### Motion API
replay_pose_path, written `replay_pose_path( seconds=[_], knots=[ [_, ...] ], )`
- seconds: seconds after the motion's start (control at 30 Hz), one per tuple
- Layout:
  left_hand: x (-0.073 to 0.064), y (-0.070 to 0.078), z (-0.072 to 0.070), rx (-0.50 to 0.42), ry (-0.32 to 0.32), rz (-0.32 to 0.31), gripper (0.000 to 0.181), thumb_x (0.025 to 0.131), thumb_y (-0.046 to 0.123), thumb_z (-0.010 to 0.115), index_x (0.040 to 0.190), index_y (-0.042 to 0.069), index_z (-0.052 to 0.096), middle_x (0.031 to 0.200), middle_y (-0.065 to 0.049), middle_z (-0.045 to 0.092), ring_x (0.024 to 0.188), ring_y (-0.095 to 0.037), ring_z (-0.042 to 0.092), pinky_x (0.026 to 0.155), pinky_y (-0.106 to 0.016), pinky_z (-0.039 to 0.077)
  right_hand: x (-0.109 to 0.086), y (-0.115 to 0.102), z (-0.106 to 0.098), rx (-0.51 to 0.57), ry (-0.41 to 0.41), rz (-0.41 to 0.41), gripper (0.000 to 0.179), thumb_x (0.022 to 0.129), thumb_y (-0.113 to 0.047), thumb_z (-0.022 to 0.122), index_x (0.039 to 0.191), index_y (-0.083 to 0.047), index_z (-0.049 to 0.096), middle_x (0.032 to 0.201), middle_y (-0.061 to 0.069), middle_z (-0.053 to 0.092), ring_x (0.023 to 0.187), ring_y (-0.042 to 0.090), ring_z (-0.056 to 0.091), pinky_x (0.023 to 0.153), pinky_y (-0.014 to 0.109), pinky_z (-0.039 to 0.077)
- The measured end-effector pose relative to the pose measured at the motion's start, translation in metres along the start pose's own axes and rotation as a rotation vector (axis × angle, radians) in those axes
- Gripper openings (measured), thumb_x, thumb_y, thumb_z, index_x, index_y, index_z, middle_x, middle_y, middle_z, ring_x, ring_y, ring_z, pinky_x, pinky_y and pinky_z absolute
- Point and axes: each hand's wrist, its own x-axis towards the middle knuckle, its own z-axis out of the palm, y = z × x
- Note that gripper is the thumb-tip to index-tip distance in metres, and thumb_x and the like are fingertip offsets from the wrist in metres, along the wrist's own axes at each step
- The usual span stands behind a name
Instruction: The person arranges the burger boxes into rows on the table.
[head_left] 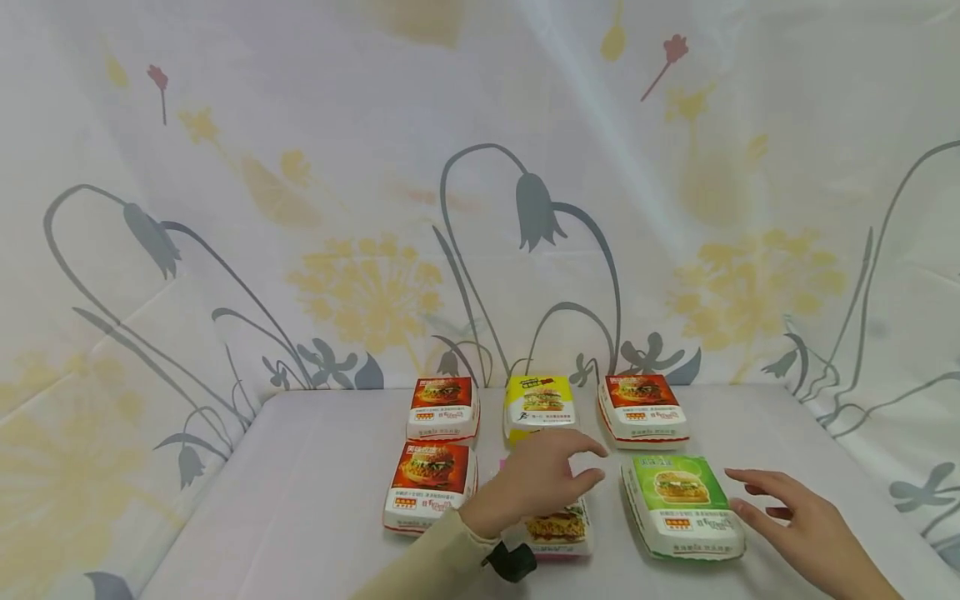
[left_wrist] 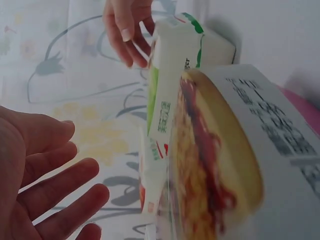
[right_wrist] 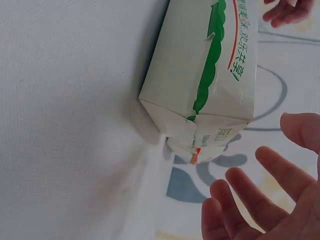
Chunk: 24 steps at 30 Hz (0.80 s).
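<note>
My left hand [head_left: 546,477] hovers over a pink-edged burger box [head_left: 558,533] in the front middle, partly covering it. Its fingers are spread and hold nothing, pointing right. Beside the green burger box [head_left: 681,507] at the front right is my right hand [head_left: 798,521], fingers apart and nothing in them. In the right wrist view a gap shows between the fingers [right_wrist: 250,200] and the green box's side [right_wrist: 215,60]. The left wrist view has the pink-edged box's burger picture [left_wrist: 215,160] close by, with the left palm off to its side.
Along the back stand a red burger box [head_left: 442,408], a yellow one [head_left: 540,407] and another red one [head_left: 642,410]. A further red box [head_left: 430,487] lies at front left. White cloth covers the table [head_left: 300,500]; a flower-print curtain [head_left: 480,208] rises behind.
</note>
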Motion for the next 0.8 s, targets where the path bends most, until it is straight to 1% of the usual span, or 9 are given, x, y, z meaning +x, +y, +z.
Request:
replay_pose_path(
  seconds=[0.1, 0.2, 0.37, 0.5, 0.57, 0.63, 0.7, 0.77, 0.8],
  knots=[
    [-0.01, -0.007, -0.007, -0.015, 0.037, -0.033, 0.021, 0.096, 0.033, 0.067, 0.114, 0.024, 0.073, 0.112, 0.018, 0.068, 0.1, 0.001, 0.062, 0.082, -0.018, 0.049, -0.002, 0.002, 0.001, 0.001, 0.035, -0.024, 0.042, 0.09, -0.032, 0.075, 0.126, -0.011, 0.066, 0.119, 0.014, 0.066, 0.092, -0.007, 0.053, 0.068, 0.024, 0.053],
    [-0.019, -0.016, -0.014, -0.019, 0.073, -0.053, 0.02, 0.095, 0.031, 0.068, 0.112, 0.023, 0.073, 0.11, 0.016, 0.069, 0.103, -0.002, 0.062, 0.085, -0.022, 0.05, -0.004, 0.003, 0.001, -0.005, 0.076, -0.05, 0.039, 0.09, -0.03, 0.076, 0.124, -0.013, 0.068, 0.118, 0.012, 0.067, 0.093, -0.013, 0.049, 0.068, 0.023, 0.052],
    [-0.034, -0.032, -0.027, 0.011, 0.146, -0.078, 0.018, 0.095, 0.03, 0.068, 0.108, 0.019, 0.074, 0.103, 0.013, 0.069, 0.097, -0.007, 0.064, 0.085, -0.026, 0.051, -0.004, 0.007, -0.001, -0.02, 0.15, -0.102, 0.035, 0.088, -0.028, 0.077, 0.12, -0.013, 0.07, 0.114, 0.008, 0.067, 0.096, -0.021, 0.041, 0.066, 0.019, 0.05],
    [-0.048, -0.044, -0.04, 0.046, 0.2, -0.091, 0.013, 0.095, 0.027, 0.068, 0.102, 0.018, 0.074, 0.097, 0.011, 0.069, 0.091, -0.01, 0.063, 0.082, -0.029, 0.052, -0.003, 0.009, -0.003, -0.04, 0.203, -0.135, 0.034, 0.087, -0.027, 0.079, 0.117, -0.014, 0.071, 0.112, 0.006, 0.067, 0.096, -0.022, 0.039, 0.066, 0.017, 0.049],
    [-0.055, -0.05, -0.045, 0.072, 0.227, -0.096, 0.01, 0.094, 0.025, 0.07, 0.1, 0.017, 0.074, 0.095, 0.01, 0.069, 0.089, -0.009, 0.063, 0.08, -0.029, 0.053, -0.003, 0.011, -0.004, -0.062, 0.21, -0.139, 0.034, 0.087, -0.028, 0.079, 0.116, -0.014, 0.071, 0.113, 0.007, 0.067, 0.095, -0.017, 0.043, 0.065, 0.02, 0.049],
    [-0.062, -0.055, -0.05, 0.099, 0.25, -0.108, 0.009, 0.093, 0.023, 0.071, 0.099, 0.018, 0.074, 0.094, 0.009, 0.069, 0.088, -0.009, 0.063, 0.078, -0.03, 0.053, -0.003, 0.012, -0.004, -0.085, 0.212, -0.137, 0.034, 0.087, -0.028, 0.079, 0.116, -0.014, 0.071, 0.114, 0.008, 0.066, 0.097, -0.004, 0.052, 0.064, 0.025, 0.051],
    [-0.071, -0.06, -0.054, 0.129, 0.272, -0.131, 0.008, 0.092, 0.023, 0.072, 0.098, 0.019, 0.074, 0.094, 0.009, 0.07, 0.087, -0.009, 0.064, 0.077, -0.031, 0.054, -0.003, 0.013, -0.005, -0.106, 0.205, -0.131, 0.034, 0.087, -0.028, 0.078, 0.117, -0.012, 0.07, 0.115, 0.011, 0.065, 0.1, 0.015, 0.058, 0.067, 0.038, 0.053],
    [-0.082, -0.065, -0.059, 0.142, 0.291, -0.17, 0.008, 0.091, 0.024, 0.074, 0.097, 0.019, 0.074, 0.095, 0.009, 0.07, 0.088, -0.01, 0.064, 0.077, -0.033, 0.055, -0.004, 0.014, -0.005, -0.121, 0.193, -0.12, 0.035, 0.088, -0.029, 0.076, 0.117, -0.01, 0.069, 0.117, 0.014, 0.063, 0.101, 0.033, 0.058, 0.071, 0.05, 0.051],
    [-0.087, -0.068, -0.061, 0.15, 0.299, -0.193, 0.008, 0.091, 0.025, 0.074, 0.097, 0.02, 0.074, 0.095, 0.009, 0.07, 0.089, -0.01, 0.065, 0.078, -0.034, 0.055, -0.004, 0.015, -0.005, -0.128, 0.187, -0.117, 0.035, 0.089, -0.028, 0.076, 0.117, -0.009, 0.069, 0.117, 0.016, 0.062, 0.102, 0.039, 0.056, 0.073, 0.056, 0.049]
  ],
)
